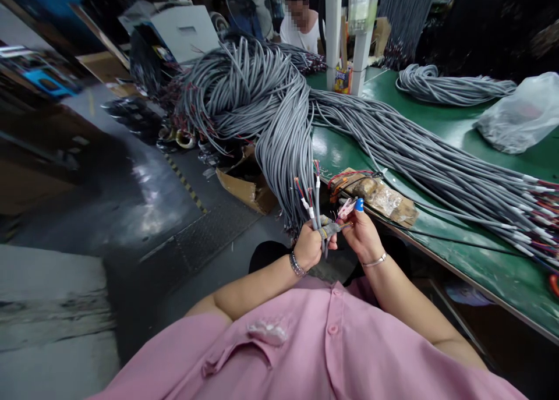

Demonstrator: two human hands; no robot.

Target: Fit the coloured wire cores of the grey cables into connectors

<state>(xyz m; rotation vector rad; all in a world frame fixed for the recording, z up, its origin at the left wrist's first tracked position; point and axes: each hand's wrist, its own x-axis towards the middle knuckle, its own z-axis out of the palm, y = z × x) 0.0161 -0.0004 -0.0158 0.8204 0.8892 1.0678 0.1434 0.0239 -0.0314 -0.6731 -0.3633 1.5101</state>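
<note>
My left hand is closed around a few grey cables, whose ends stand upright with white bands and bare red and blue wires. Some fingers of this hand wear grey-yellow cloth covers. Close beside it, my right hand is pinched, with a blue cover on the thumb tip. At its fingertips is a small pink piece that looks like a clip, next to thin coloured wire ends. Its exact form is too small to tell. Behind my hands a thick bundle of grey cables hangs over the table edge.
The green table carries a long row of grey cables, a taped wooden block, a coiled cable bundle and a plastic bag. A cardboard box stands below. Another person sits behind the table.
</note>
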